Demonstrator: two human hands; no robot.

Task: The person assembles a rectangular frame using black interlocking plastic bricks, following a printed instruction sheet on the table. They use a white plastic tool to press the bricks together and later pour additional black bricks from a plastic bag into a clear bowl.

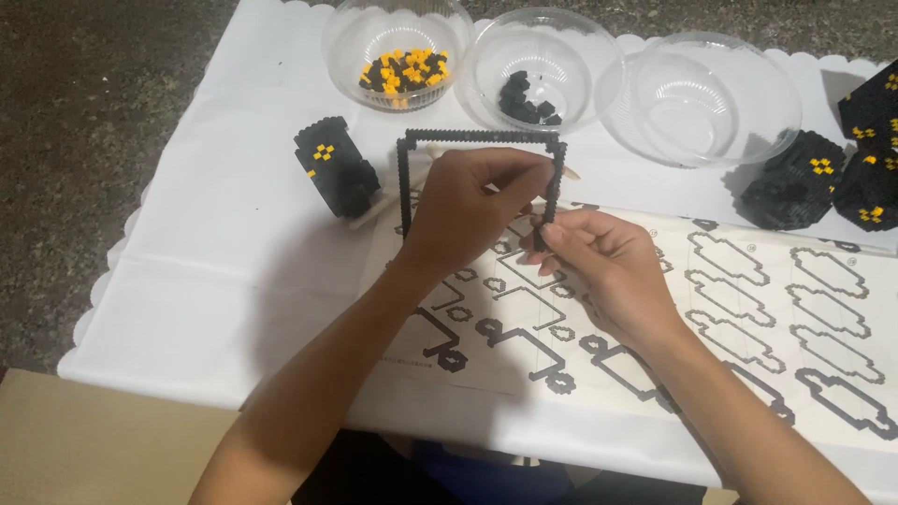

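frame: thin black square frame point(479, 140) of tiny bricks, held upright just above the table, in front of the bowls and over the top edge of the sheet
left hand: left hand point(468, 210) comes up from below, palm away from the camera, fingers curled tight round the frame's middle and lower part
right hand: right hand point(599, 257) sits just beside it, thumb and fingertips pinched narrow on the frame's lower right corner
sheet: white instruction sheet point(748, 309) lying flat under both wrists, covered in black outline diagrams
bowls: three clear plastic bowls at the far edge, so yellow-and-black bits bowl point(398, 51), black bits bowl point(543, 70), empty bowl point(702, 93)
built blocks: black chunk with yellow dots point(335, 166) left of the frame, black cluster point(842, 159) far right
cloth: white scalloped tablecloth point(215, 252)
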